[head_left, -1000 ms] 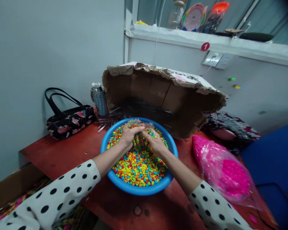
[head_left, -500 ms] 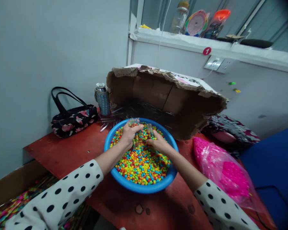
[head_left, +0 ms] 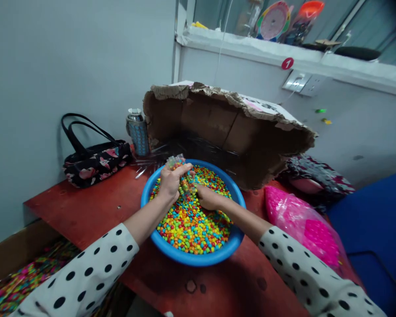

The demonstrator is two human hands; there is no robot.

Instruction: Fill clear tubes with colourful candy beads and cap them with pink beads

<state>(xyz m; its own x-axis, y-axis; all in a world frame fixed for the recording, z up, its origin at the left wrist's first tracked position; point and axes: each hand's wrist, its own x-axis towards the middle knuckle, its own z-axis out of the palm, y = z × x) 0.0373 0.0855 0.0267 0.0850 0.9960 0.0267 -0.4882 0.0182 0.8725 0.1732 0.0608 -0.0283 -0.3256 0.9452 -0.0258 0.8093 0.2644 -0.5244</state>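
Observation:
A blue basin full of small multicoloured candies stands on the red table. Over its far left part, my left hand is closed round a bundle of clear tubes with candies inside. The open-looking tube ends stick up past my thumb, and the lower ends slant toward the candies. My right hand is just right of the bundle, low against the candies, its fingers curled. Whatever those fingers hold is hidden.
A torn cardboard box lies behind the basin, with clear tubes at its left. A flowered handbag and a flask stand left. On the right is a plastic bag of pink pieces. The red table ends at front left.
My right hand has moved left and in close to the tubes in my left hand. The clear tube seen at its fingers before no longer shows there. My left hand has tilted its bundle.

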